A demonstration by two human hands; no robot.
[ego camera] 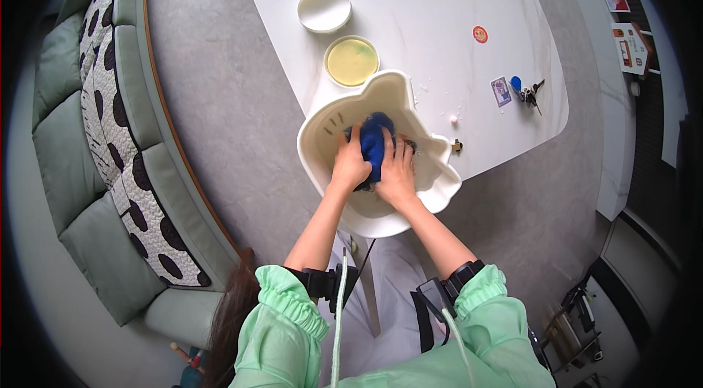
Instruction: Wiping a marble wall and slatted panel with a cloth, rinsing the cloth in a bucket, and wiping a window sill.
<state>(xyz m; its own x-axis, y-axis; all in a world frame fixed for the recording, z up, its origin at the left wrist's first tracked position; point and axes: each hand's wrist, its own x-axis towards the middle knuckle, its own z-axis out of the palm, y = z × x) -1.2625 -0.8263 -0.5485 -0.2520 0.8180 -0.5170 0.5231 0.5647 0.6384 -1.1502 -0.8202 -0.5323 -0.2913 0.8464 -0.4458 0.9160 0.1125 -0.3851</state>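
Observation:
A white plastic basin [379, 230] with a wavy, eared rim stands at the near edge of the table, with cloudy water in it. Inside, my left hand [351, 163] and my right hand [396, 171] grip a wet, dark blue cloth [373, 141] from both sides. Darker cloth parts show beneath and beside the hands; how deep they reach is hidden. Touching or just beyond the basin's far rim, a round white bowl [351, 62] holds yellowish stuff with a faint green patch. Farther back sits a second round white bowl [324, 9].
The marble-look table [428, 3] bears a round red sticker [480, 34], a printed card [501, 92], keys with a blue tag [528, 94], a small pink ball [453, 120] and white crumbs. A small gold-and-black object [457, 145] lies by the basin. A green sofa [170, 196] stands left.

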